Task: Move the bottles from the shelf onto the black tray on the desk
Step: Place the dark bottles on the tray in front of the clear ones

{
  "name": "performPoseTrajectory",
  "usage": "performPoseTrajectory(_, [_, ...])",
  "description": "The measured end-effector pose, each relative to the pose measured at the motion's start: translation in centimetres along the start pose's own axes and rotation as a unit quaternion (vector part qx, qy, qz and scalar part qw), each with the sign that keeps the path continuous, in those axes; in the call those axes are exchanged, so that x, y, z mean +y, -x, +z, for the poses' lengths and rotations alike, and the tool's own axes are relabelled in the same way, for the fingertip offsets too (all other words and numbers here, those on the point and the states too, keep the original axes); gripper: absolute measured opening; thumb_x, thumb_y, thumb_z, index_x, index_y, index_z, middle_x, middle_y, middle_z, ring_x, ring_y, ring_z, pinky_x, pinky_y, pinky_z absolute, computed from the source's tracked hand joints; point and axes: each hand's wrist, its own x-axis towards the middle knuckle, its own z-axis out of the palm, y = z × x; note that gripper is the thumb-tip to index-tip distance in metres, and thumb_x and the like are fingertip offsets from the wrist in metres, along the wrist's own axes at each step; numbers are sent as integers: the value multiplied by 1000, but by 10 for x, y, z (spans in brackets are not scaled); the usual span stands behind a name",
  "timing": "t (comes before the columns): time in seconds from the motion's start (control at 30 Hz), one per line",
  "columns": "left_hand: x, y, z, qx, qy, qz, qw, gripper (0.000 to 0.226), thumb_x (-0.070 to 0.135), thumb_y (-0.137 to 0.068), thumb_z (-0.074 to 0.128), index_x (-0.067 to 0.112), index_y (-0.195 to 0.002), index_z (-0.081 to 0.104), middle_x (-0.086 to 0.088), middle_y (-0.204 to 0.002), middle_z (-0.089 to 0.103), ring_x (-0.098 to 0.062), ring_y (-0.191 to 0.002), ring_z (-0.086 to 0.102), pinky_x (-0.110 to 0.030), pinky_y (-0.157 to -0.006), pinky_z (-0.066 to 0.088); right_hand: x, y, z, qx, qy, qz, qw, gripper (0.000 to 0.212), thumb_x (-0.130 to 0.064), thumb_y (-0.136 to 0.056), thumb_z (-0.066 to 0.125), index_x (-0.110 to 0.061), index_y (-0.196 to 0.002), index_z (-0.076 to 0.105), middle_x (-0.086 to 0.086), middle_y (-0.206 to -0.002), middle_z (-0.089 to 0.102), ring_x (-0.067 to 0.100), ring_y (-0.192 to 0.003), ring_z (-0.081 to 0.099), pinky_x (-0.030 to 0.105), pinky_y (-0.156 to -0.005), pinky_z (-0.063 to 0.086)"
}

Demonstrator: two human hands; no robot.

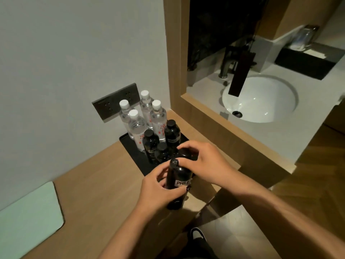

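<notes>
The left hand [158,189] grips a black bottle [178,186] marked "PH8", its fingers curled round the lower body and the thumb across the front below the label. This bottle is held upright over the front edge of the desk [89,186], just in front of the black tray [134,157]. The right hand [203,161] reaches over the front end of the tray, its fingers curled on top of another dark bottle [185,153] that it mostly hides, with the fingertips touching the cap of the bottle in the left hand.

On the tray, which lies at the desk's far right corner against the wall, four clear water bottles [137,128] with white caps stand at the back. Three black bottles [150,142] stand just in front of them, close together.

A dark socket panel [110,105] sits on the wall behind the tray. To the right, past a wooden frame, is a white basin [261,101] with a faucet [226,62].
</notes>
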Motion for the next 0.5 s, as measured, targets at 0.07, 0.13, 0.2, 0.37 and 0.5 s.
performPoseTrajectory(0.07, [1,-7,0,-9,-99,59,993,74,19,-60,87,46,-118,50,24,-118,56,12,-112,50,-3,-92,37,9,4,-7,31,-8,19,999,23,-29,-81,70,-26,-103,67,-14,-97,67,1,-92,60,19,-80,47])
performPoseTrajectory(0.13, [2,-18,-4,25,-164,116,979,71,25,-64,85,47,-121,47,28,-124,46,9,-120,42,-9,-100,32,19,1,-12,62,-3,36,997,21,-27,-80,70,-25,-102,67,-14,-95,65,2,-91,58,15,-78,42])
performPoseTrajectory(0.2, [-1,-32,-10,81,-180,138,971,63,23,-71,81,37,-125,52,21,-124,48,-1,-123,43,-23,-106,34,27,-6,-17,82,19,44,995,22,-24,-81,71,-23,-102,67,-13,-94,63,3,-90,56,9,-75,38])
performPoseTrajectory(0.37, [-8,-63,-15,100,-260,74,958,58,20,-81,72,26,-134,48,8,-131,49,-10,-125,44,-26,-106,34,46,-35,-18,83,59,48,994,24,-22,-82,71,-19,-105,66,-1,-99,68,16,-92,61,29,-82,49])
performPoseTrajectory(0.5, [-18,-74,-5,114,-292,50,948,56,24,-83,70,25,-134,48,5,-132,52,-15,-126,44,-29,-104,36,60,-60,-7,67,50,37,996,29,-22,-82,72,-18,-110,66,0,-101,69,17,-93,63,25,-83,49])
